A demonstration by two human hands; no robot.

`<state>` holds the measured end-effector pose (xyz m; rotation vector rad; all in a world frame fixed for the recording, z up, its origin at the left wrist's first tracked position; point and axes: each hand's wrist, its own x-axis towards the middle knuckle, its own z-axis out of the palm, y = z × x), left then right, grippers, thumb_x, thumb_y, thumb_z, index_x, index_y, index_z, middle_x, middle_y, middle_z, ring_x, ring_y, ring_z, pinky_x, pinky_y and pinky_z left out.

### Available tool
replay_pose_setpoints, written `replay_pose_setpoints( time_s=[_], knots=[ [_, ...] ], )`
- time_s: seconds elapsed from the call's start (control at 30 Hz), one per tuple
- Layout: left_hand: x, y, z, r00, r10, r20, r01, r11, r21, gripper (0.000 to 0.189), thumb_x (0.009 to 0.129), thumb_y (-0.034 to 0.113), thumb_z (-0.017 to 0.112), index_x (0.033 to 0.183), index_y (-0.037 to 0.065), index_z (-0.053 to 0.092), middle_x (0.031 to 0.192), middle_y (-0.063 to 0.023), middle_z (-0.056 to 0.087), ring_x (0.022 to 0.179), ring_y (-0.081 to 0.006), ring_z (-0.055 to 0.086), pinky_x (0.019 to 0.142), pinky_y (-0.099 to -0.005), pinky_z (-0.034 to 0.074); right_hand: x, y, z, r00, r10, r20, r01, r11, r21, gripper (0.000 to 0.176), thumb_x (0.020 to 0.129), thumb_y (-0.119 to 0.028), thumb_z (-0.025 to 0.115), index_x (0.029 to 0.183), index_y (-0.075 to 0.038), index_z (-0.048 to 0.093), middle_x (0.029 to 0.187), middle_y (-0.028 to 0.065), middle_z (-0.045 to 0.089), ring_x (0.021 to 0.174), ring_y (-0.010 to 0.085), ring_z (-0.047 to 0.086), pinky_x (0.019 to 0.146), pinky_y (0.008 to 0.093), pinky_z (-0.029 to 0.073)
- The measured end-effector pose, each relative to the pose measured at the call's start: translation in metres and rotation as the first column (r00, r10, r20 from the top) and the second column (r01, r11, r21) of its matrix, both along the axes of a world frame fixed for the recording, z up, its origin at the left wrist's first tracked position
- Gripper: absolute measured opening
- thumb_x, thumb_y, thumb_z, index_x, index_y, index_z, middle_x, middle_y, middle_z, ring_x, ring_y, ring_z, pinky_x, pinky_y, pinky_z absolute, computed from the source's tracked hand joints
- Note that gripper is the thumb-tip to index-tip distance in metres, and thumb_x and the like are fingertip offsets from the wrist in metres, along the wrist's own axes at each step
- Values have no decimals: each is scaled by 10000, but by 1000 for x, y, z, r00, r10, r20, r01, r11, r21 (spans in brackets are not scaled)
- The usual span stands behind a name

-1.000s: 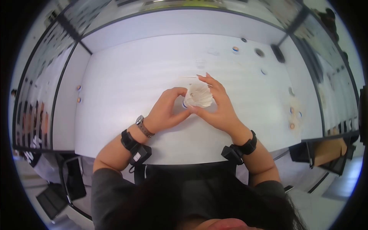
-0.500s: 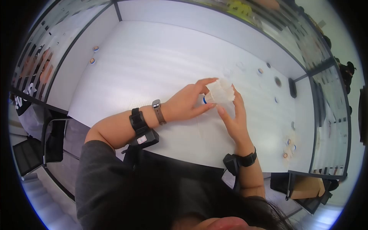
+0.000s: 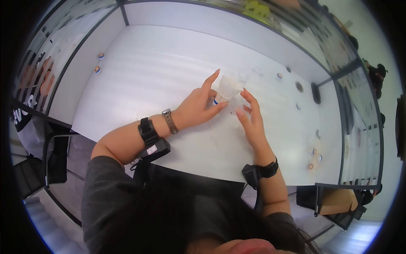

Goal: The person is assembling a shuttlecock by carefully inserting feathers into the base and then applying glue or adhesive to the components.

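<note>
A white shuttlecock point(image 3: 229, 86) with a blue band at its base tilts over the table in front of me. My left hand point(image 3: 203, 101) grips it near the base between thumb and bent fingers, while the index finger stretches up past the skirt. My right hand point(image 3: 253, 120) is at the skirt's right side, fingers apart, with the index fingertip right at the rim. A tiny dark speck lies on the table between the hands.
Low panels edge the white table point(image 3: 177, 55). Two cork bases point(image 3: 101, 56) stand at the far left, another cork base point(image 3: 279, 75) at the back right. More lie among feather bits point(image 3: 315, 158) at the right. A dark grommet point(image 3: 300, 86) is near the right panel.
The shuttlecock and both hands have shifted left. My left index finger has lifted off the skirt and straightened. My right hand's fingers have spread and come away from around the skirt.
</note>
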<state>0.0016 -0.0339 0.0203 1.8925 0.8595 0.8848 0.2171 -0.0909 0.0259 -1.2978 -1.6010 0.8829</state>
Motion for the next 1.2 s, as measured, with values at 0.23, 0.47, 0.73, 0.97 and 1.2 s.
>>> replay_pose_setpoints(
  time_s=[0.23,0.47,0.73,0.97,1.2],
  knots=[
    [-1,6,-1,997,61,42,-67,983,174,874,872,192,729,1535,0,194,1058,-149,729,1009,-330,682,940,-394,482,-7,8,8,946,25,-323,-19,1000,20,613,964,-271,583,1494,-51,366,1490,172,408,1420,262,347,1138,430,305],
    [0,10,-4,989,110,97,-129,965,226,749,871,143,700,1498,38,304,1144,-178,689,1085,-379,646,959,-435,478,-4,7,9,914,-32,-405,35,999,-1,591,1008,-391,428,1488,-52,364,1521,154,394,1452,259,316,1172,430,253],
    [4,10,14,977,194,90,-209,954,214,717,958,160,620,1509,2,188,1316,-233,584,1264,-363,564,1050,-414,431,32,10,0,625,-136,-768,10,986,-166,616,1024,-451,400,1428,13,400,1442,255,450,1430,329,348,1169,455,293],
    [-43,69,9,897,428,113,-440,829,345,667,993,210,563,1462,-15,145,1224,-271,628,1133,-419,622,940,-442,491,47,12,13,221,-283,-933,-182,928,-325,675,946,-552,490,1312,14,516,1204,219,608,1178,324,599,976,390,517],
    [-84,99,-1,733,677,59,-652,676,343,748,958,132,551,1543,29,97,1242,-286,608,1074,-457,627,904,-470,505,58,12,11,119,-260,-958,-245,928,-282,625,923,-534,540,1251,-4,590,894,75,675,903,221,682,812,311,574]
  ],
)
